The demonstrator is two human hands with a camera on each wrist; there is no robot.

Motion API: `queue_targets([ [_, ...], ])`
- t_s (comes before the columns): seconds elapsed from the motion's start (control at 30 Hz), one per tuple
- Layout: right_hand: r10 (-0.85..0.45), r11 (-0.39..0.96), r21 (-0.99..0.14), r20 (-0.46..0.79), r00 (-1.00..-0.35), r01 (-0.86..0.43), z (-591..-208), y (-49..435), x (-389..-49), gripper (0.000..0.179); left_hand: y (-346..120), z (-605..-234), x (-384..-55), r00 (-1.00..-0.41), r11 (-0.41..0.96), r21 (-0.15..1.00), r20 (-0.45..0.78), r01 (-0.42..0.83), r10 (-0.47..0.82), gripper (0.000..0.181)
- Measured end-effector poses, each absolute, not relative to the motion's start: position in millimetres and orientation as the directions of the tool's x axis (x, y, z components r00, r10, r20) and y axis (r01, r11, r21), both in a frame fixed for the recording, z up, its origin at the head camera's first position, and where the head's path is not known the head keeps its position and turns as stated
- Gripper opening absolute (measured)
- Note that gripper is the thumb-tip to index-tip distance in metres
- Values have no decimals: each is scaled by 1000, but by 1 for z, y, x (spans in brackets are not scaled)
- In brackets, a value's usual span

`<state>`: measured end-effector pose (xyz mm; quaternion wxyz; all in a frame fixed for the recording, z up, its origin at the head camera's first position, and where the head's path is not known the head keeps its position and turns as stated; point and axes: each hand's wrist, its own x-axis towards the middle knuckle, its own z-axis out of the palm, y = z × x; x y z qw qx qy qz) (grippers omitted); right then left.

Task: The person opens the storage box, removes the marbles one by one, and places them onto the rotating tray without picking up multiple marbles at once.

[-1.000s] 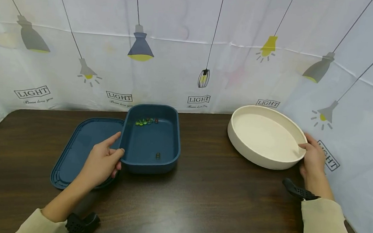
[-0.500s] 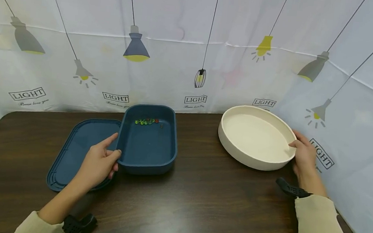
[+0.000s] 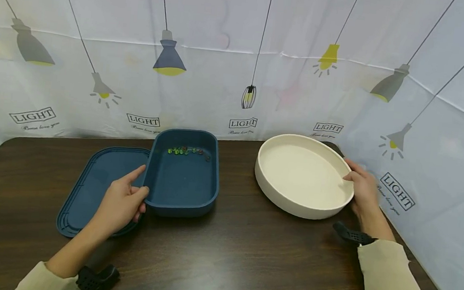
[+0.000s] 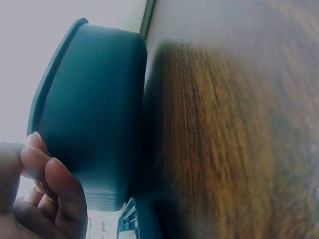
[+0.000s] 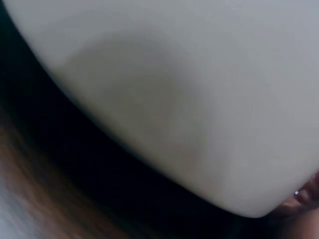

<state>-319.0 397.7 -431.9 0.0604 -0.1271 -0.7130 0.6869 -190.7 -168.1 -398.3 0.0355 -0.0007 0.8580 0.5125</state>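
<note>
A deep blue rectangular container [image 3: 183,184] stands left of the middle of the table. Several green and reddish glass marbles [image 3: 181,150] lie in a row towards its far end. My left hand [image 3: 121,202] pinches its near left rim, index finger stretched out along the side; the left wrist view shows thumb and fingertips at the rim [image 4: 35,109]. To the right, my right hand [image 3: 364,191] grips the side of a round cream dish [image 3: 304,174], thumb over the rim. Nothing shows inside the dish. Its pale surface [image 5: 199,74] fills most of the right wrist view.
A blue lid [image 3: 104,184] with a grooved edge lies flat left of the container, partly behind my left forearm. Behind the dark wooden table [image 3: 222,254] hangs a white curtain [image 3: 211,92] printed with lamps, which also closes off the right side.
My right hand has brought the cream dish leftwards, closer to the container. One marble has rolled from the container's near end to the far end. The left hand still pinches the rim.
</note>
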Motion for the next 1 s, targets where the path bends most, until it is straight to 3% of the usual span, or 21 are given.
queue_targets([
  [0.37, 166, 57, -992, -100, -981, 111, -433, 376, -320, 66, -169, -398, -191, -997, 480, 876, -71, -45, 36, 68],
  [1.0, 123, 138, -984, -99, -987, 115, -432, 352, -319, 67, -172, -403, -191, -998, 506, 862, -61, -43, 18, 71],
])
